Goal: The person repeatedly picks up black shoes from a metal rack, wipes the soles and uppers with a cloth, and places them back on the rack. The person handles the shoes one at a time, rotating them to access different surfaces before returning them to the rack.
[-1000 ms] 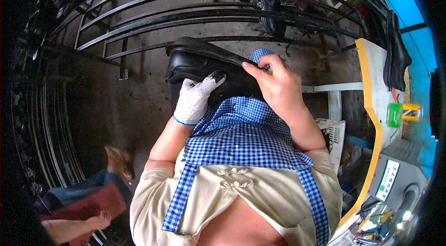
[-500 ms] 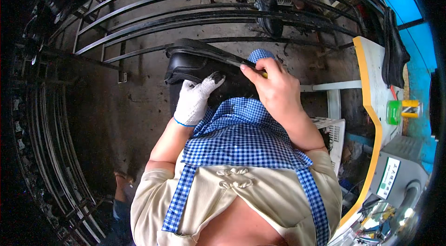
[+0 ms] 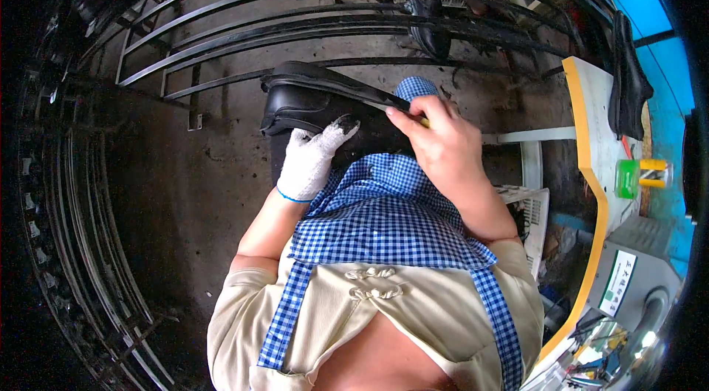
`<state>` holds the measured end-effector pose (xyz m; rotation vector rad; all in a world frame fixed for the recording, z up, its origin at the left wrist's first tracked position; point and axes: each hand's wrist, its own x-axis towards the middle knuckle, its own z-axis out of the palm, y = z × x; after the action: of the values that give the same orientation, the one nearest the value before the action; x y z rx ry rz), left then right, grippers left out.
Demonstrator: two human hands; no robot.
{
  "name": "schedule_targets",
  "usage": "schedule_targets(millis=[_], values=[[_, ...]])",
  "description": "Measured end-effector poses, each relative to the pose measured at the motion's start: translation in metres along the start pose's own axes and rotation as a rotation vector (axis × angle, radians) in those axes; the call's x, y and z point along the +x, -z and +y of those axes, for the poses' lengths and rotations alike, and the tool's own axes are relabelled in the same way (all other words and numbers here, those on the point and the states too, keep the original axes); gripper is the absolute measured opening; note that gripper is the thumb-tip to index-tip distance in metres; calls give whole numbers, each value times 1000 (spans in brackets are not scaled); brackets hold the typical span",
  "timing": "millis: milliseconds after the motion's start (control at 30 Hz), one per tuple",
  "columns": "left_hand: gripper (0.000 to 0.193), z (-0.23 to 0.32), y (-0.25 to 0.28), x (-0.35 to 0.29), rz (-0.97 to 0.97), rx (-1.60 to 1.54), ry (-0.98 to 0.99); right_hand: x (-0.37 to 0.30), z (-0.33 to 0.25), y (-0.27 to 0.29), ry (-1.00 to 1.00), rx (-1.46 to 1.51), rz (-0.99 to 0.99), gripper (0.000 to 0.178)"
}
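A yellow-edged table (image 3: 600,110) bears a grey machine (image 3: 644,264).

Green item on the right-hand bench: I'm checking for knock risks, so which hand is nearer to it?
Right. The right hand is left of the green item, off the bench; the gloved left hand is farther left, on the black shoe.

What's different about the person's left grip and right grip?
The left grip wears a white glove with a blue edge, but the right grip is bare. The left grip holds the black shoe, while the right grip holds a tool with a bit of yellow showing. Both grips are close to the same shoe.
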<state>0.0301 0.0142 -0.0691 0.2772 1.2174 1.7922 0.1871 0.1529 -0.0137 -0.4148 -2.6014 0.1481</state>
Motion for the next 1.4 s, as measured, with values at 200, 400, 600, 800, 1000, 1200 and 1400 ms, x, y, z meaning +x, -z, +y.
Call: schedule_targets(millis=[200, 400, 600, 800, 1000, 1200, 1400], values=[[28, 0, 1, 0, -83, 69, -52, -2, 2, 7, 7, 16, 7, 28], [27, 1, -1, 2, -46, -29, 53, -3, -1, 3, -29, 45, -42, 30], [28, 5, -7, 1, -7, -57, 50, -1, 7, -1, -46, 115, 15, 33], [27, -1, 5, 3, -102, 97, -143, -10, 9, 12, -44, 134, -18, 33], [25, -3, -2, 3, 17, -42, 28, 0, -4, 1, 1, -37, -23, 27], [25, 4, -2, 2, 8, 3, 41, -4, 3, 2, 1, -14, -23, 27], [28, -12, 6, 6, -88, 67, -143, 1, -1, -11, -23, 50, 22, 31]])
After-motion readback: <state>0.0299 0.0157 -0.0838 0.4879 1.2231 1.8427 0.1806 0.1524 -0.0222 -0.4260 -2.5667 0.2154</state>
